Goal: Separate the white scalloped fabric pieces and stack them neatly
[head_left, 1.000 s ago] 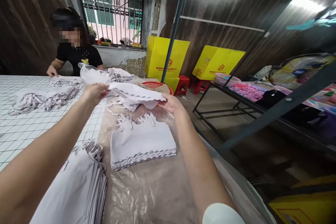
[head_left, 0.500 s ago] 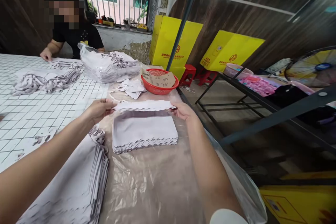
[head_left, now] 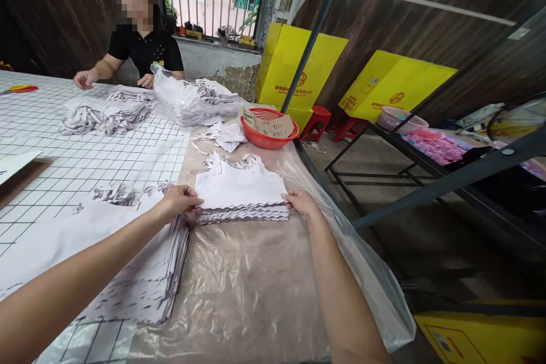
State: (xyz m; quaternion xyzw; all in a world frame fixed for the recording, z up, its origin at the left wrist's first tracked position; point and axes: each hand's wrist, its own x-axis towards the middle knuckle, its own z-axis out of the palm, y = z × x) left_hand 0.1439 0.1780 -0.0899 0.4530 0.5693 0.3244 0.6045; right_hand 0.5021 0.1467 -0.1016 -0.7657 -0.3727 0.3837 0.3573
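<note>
Head view: cloth (head_left: 241, 186) raised earlier now lies on the stack (head_left: 243, 215), left hand (head_left: 179, 201) and right hand (head_left: 303, 205) pinching its corners

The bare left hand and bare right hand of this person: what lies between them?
In the head view, a stack of whitish, wavy-edged fabric pieces lies between the left hand and the right hand, on a clear plastic sheet.

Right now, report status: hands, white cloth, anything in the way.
Left hand and right hand pinching top piece at near corners. Scalloped stack beneath, on plastic sheet. Nearest obstacle: larger stack under left forearm.
</note>
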